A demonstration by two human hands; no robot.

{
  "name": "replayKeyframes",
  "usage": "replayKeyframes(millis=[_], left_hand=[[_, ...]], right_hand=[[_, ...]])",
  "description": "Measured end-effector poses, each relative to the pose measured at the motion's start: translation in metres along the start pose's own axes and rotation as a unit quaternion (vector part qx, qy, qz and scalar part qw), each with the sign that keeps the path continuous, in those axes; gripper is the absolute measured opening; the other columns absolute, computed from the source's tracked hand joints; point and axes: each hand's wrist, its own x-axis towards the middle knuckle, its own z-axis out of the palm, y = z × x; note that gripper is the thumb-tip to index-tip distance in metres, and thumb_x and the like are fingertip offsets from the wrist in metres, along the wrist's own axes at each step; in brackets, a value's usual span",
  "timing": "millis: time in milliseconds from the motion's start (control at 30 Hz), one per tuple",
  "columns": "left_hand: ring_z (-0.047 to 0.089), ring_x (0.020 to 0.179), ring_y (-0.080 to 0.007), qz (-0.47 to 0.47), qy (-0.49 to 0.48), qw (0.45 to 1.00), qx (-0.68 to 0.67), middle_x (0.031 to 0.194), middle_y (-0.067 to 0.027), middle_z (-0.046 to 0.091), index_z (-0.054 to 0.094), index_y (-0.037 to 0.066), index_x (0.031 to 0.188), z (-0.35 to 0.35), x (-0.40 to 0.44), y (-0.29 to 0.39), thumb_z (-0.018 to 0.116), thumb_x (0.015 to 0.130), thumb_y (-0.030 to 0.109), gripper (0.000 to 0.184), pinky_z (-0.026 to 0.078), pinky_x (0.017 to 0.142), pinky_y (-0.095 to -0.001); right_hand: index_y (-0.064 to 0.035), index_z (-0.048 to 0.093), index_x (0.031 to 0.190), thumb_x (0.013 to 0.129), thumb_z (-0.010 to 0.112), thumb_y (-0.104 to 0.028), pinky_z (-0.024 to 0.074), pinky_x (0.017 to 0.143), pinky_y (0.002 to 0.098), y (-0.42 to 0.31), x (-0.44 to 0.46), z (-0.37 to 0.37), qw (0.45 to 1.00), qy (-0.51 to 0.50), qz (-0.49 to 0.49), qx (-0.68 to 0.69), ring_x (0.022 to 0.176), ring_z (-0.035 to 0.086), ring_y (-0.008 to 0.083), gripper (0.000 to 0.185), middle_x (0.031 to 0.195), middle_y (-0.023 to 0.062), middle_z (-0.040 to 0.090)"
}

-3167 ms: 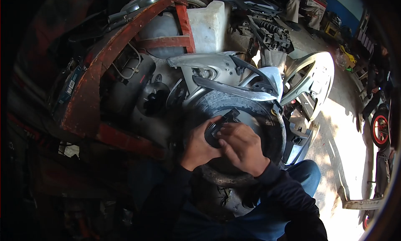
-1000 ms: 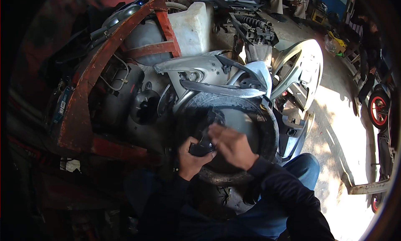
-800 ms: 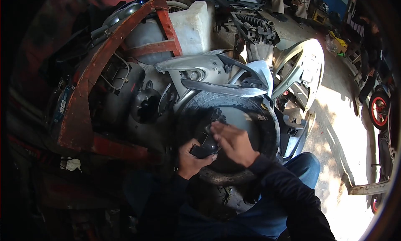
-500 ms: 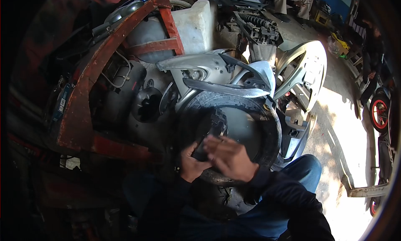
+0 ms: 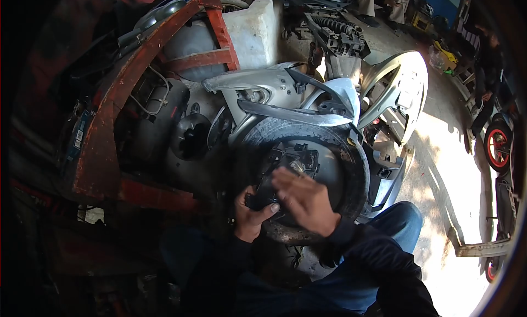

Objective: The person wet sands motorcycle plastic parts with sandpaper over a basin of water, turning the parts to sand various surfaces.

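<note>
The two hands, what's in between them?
A black part, gripped by the left hand, with the blurry right hand against or just over it, in the head view.

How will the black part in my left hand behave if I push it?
The black part looks like molded plastic, so probably stiff and fairly light. Glints suggest smooth spots that might slip in your left hand. Its jagged outline would likely make it rock, not roll.

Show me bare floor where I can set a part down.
Sunlit floor between the right knee, the pale beam and the red-rimmed wheel looks bare. Crowded: the tyre, with the black part, left hand and right hand over it; the silver panels beyond; inside the red frame.
</note>
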Motion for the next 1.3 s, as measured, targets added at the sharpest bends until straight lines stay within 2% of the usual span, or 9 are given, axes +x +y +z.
replayKeyframes(millis=[200,267,333,467,533,633,667,833,1300], left_hand=[[0.064,0.089,-0.0087,-0.032,-0.022,0.999,-0.015,0.095,-0.0005,0.068,0.063,0.008,0.093,-0.003,0.004,0.004,0.087,0.074,0.006,0.031,0.053,0.083,-0.0276],[0.064,0.09,-0.0086,-0.034,-0.014,0.999,-0.028,0.098,-0.0008,0.069,0.063,0.007,0.095,-0.003,-0.002,0.002,0.087,0.075,0.005,0.031,0.053,0.083,-0.027],[0.064,0.09,-0.0085,-0.032,-0.025,0.999,-0.019,0.1,-0.0007,0.068,0.064,0.006,0.099,-0.007,0.002,-0.001,0.086,0.076,0.006,0.032,0.053,0.084,-0.0269],[0.063,0.093,-0.0084,-0.055,0.003,0.997,-0.056,0.104,-0.0003,0.068,0.066,0.004,0.112,0.004,0.0,0.005,0.081,0.082,0.006,0.034,0.051,0.087,-0.0265],[0.064,0.101,-0.0122,-0.027,0.007,0.996,-0.086,0.113,-0.0038,0.067,0.063,0.003,0.124,0.006,-0.007,-0.002,0.073,0.092,0.012,0.034,0.052,0.092,-0.03],[0.058,0.127,-0.0252,-0.069,0.034,0.991,-0.111,0.141,-0.0106,0.056,0.046,0.004,0.144,-0.002,-0.006,-0.002,0.046,0.109,0.036,0.048,0.048,0.108,-0.0427],[0.058,0.127,-0.0252,-0.07,0.034,0.991,-0.108,0.141,-0.0106,0.056,0.046,0.004,0.144,-0.005,-0.008,-0.003,0.046,0.109,0.036,0.048,0.048,0.108,-0.0427],[0.058,0.126,-0.025,-0.085,0.057,0.987,-0.125,0.137,-0.0115,0.059,0.047,0.002,0.143,-0.007,-0.006,0.0,0.042,0.109,0.043,0.054,0.047,0.108,-0.0427],[0.058,0.127,-0.0265,-0.118,0.005,0.982,-0.147,0.138,-0.0145,0.059,0.05,-0.002,0.141,-0.02,0.004,0.009,0.044,0.108,0.037,0.051,0.044,0.111,-0.0434]], right_hand=[[0.0,0.073,0.109,0.095,0.06,-0.012,0.0481,0.105,0.0456,0.036,0.007,0.0,0.986,0.019,0.149,0.068,0.118,0.066,0.0333,0.022,0.126,0.0186,0.069],[0.0035,0.072,0.106,0.095,0.06,-0.012,0.0502,0.102,0.0447,0.0,0.006,0.004,0.998,-0.028,-0.056,0.002,0.111,0.069,0.0365,0.022,0.117,0.0203,0.071],[0.0057,0.07,0.104,0.095,0.059,-0.012,0.051,0.1,0.0446,-0.001,0.007,0.001,0.998,-0.015,-0.062,0.025,0.11,0.069,0.0383,0.023,0.112,0.0216,0.072],[0.0027,0.068,0.121,0.1,0.058,-0.016,0.0469,0.106,0.0467,0.026,0.0,0.016,0.989,0.057,0.139,0.015,0.125,0.062,0.0373,0.03,0.125,0.0229,0.068],[0.0028,0.068,0.123,0.1,0.058,-0.016,0.0458,0.107,0.0478,-0.013,-0.008,0.023,0.999,0.038,0.011,-0.001,0.124,0.062,0.0375,0.031,0.124,0.0231,0.068],[0.0024,0.069,0.122,0.1,0.06,-0.015,0.0432,0.111,0.0443,0.014,-0.01,0.018,0.991,0.003,0.124,0.056,0.131,0.058,0.0366,0.029,0.134,0.0225,0.064],[0.0019,0.07,0.122,0.1,0.061,-0.014,0.0448,0.109,0.0439,0.031,-0.013,0.02,0.972,0.001,0.22,0.076,0.131,0.058,0.0363,0.028,0.136,0.0223,0.062],[0.001,0.071,0.112,0.098,0.06,-0.01,0.0516,0.095,0.0407,-0.005,-0.014,0.035,0.992,0.07,0.073,0.07,0.107,0.065,0.037,0.021,0.106,0.0174,0.069],[0.0012,0.066,0.099,0.098,0.061,-0.013,0.0498,0.083,0.0448,0.023,-0.01,0.029,0.992,0.072,0.077,0.067,0.092,0.061,0.0388,0.015,0.097,0.0183,0.065]])
